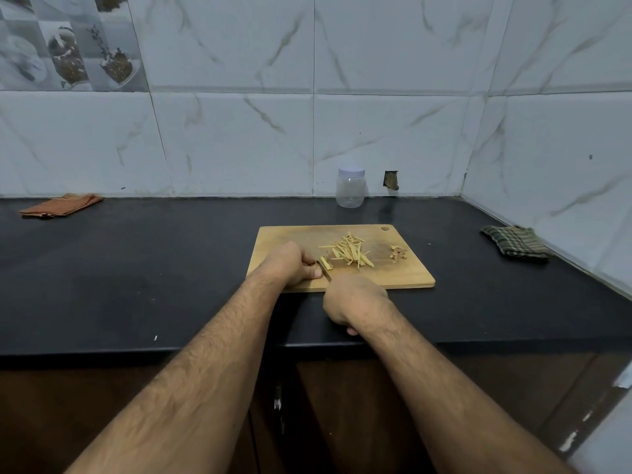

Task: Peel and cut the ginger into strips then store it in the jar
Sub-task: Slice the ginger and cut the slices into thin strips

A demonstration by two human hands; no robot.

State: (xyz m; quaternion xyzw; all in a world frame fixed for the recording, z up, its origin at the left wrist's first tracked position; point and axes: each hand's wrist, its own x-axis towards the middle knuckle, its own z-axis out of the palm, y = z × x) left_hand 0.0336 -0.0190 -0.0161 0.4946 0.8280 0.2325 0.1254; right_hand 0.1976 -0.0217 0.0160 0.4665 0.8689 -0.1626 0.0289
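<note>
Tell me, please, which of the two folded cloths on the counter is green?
The green checked cloth, right of the cutting board; the other cloth, far left, is orange.

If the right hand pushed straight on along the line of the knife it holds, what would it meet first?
Probably the small uncut ginger piece under the left hand; the knife in the right hand points up-left at it. Depth is unclear, so the left fingertips could come first.

An orange cloth (61, 205) lies far left on the black counter (136, 268); a green checked cloth (516, 241) right.
</note>
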